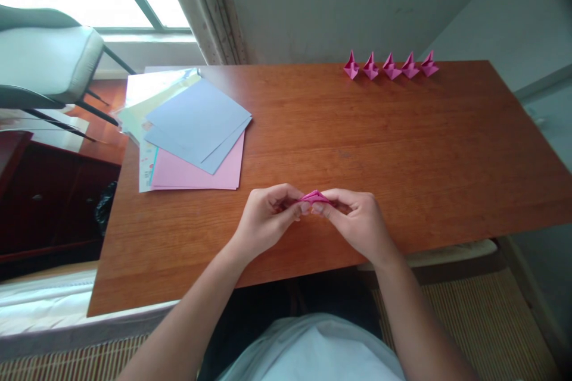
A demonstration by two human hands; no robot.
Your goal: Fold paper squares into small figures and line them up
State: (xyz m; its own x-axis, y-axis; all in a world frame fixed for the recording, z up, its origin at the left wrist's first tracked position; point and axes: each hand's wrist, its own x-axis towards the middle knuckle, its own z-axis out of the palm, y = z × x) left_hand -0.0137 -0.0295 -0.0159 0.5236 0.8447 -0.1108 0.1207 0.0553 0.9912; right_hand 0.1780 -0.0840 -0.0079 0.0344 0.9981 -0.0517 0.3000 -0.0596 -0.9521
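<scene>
- Both hands are together over the front part of the worktop (366,149), the fingertips of each clamped on one small piece of folded pink paper (315,197).
- The left hand (268,214) pinches its left end; the right hand (357,220) pinches the right end, the thumbs nearly meeting on the near side.
- The pink piece sits between the fingertips, a little in from the front edge, and both forearms cross that edge from the person's side.
- Up by the back edge, right of the middle, stands a row of five pink folded figures (391,68), each with a tall point, evenly spaced and close to one another.
- A broad stretch of wood grain runs from the hands to that row, and another from the right hand out to the right edge, so there's room for the elbows.
- On the left, blue sheets (199,116) lie askew over pink sheets (196,172); their right corners come nearest the left hand, well short of touching it.
- Beneath them, a clear sleeve (127,122) pokes slightly past the left edge.
- Beyond that edge stands a pale chair (49,59), near the window.
</scene>
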